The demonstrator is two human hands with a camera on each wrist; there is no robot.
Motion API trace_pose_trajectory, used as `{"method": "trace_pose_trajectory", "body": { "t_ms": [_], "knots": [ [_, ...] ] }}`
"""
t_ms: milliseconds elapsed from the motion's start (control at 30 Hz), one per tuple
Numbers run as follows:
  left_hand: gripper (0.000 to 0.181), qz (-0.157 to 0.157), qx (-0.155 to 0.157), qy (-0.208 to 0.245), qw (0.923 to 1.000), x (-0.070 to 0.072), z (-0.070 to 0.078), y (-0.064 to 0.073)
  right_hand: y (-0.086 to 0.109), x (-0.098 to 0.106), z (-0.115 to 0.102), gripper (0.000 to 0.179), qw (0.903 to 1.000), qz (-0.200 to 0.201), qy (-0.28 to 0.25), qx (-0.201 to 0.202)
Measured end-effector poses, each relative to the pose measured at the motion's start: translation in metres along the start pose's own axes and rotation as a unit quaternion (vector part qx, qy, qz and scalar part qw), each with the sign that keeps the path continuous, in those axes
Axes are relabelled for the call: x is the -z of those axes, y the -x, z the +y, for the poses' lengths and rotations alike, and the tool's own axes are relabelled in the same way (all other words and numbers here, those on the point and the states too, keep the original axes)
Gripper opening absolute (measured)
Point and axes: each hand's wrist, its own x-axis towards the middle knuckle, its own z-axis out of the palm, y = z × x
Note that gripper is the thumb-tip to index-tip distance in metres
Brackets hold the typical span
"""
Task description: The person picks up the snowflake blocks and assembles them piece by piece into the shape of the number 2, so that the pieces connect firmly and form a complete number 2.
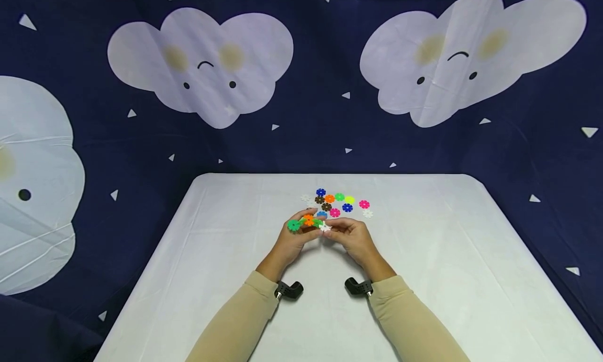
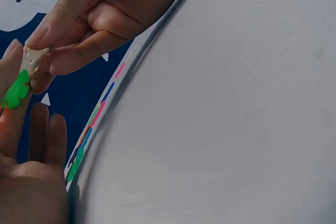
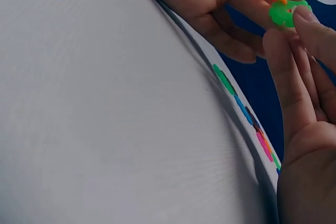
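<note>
Two hands meet near the centre of the head frame, above a white surface (image 1: 433,257) that fills the lower middle. The left hand (image 1: 288,241) has a narrow grip on a small joined cluster (image 1: 308,220) of notched plastic discs, in which one orange disc and at least two green ones show; the fingers cover part of it, so a full count cannot be made. The right hand (image 1: 353,240) pinches one white disc (image 1: 325,226) between thumb and fingers at the cluster's right end, against a green one; whether the two are locked together cannot be told. Just above the hands, loose discs lie in a loose group: two dark blue discs (image 1: 347,207), two brown discs (image 1: 326,207), two pink discs (image 1: 364,204), one orange disc (image 1: 329,199), one green disc (image 1: 339,197), one yellow disc (image 1: 349,200) and one light blue disc (image 1: 322,214). One white piece (image 1: 368,214) lies at the group's right end; more pale ones at its left end blend into the surface and are hard to count. Two beige sleeves (image 1: 237,320) enter from the bottom edge, and two black wrist devices (image 1: 289,290) show, one at each wrist. Behind, a navy backdrop (image 1: 325,53) carries three cloud prints (image 1: 202,43).
</note>
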Motion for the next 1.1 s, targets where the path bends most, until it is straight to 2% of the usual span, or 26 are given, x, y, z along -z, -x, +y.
{"method": "trace_pose_trajectory", "body": {
  "t_ms": [133,300,367,467,600,700,767,833,900,1000,1033,1100],
  "knots": [
    [0.061,-0.009,0.003,-0.026,0.9996,-0.001,0.001,0.000,0.001,-0.001,0.000,0.028,1.0000,0.005,0.002,-0.002],
    [0.056,0.002,-0.002,-0.066,0.9978,-0.002,0.003,0.001,0.002,-0.005,0.001,0.028,0.9991,-0.012,-0.039,0.008],
    [0.055,0.008,-0.001,-0.066,0.9978,-0.002,0.004,0.001,0.002,-0.006,0.002,0.029,0.9982,-0.019,-0.055,0.015],
    [0.049,0.010,0.003,-0.033,0.9994,-0.002,0.003,0.001,0.003,-0.008,0.003,0.029,0.9968,-0.025,-0.072,0.023],
    [0.026,-0.007,0.007,0.045,0.9989,-0.003,0.001,0.001,0.004,-0.010,0.004,0.029,0.9936,-0.034,-0.103,0.032],
    [0.027,-0.035,-0.007,0.079,0.9963,-0.003,-0.001,0.000,0.004,-0.011,0.005,0.030,0.9896,-0.044,-0.132,0.037],
    [0.028,-0.043,-0.020,0.081,0.9956,-0.003,-0.002,0.000,0.003,-0.011,0.005,0.030,0.9893,-0.049,-0.132,0.038],
    [0.023,-0.029,-0.022,0.079,0.9962,-0.003,-0.001,0.000,0.002,-0.011,0.004,0.031,0.9923,-0.045,-0.111,0.034],
    [0.021,0.005,-0.016,0.072,0.9973,-0.002,-0.001,0.000,0.001,-0.010,0.003,0.030,0.9965,-0.031,-0.071,0.032],
    [0.025,0.052,-0.002,0.081,0.9954,-0.002,-0.001,-0.001,-0.002,-0.006,0.003,0.027,0.9986,0.032,0.028,0.031],
    [0.024,0.063,0.001,0.088,0.9941,-0.002,-0.001,-0.002,-0.004,-0.004,0.003,0.026,0.9951,0.062,0.071,0.030],
    [0.020,0.079,0.002,0.102,0.9916,-0.003,-0.001,-0.003,-0.006,0.001,0.004,0.024,0.9795,0.122,0.158,0.026]
  ]
}}
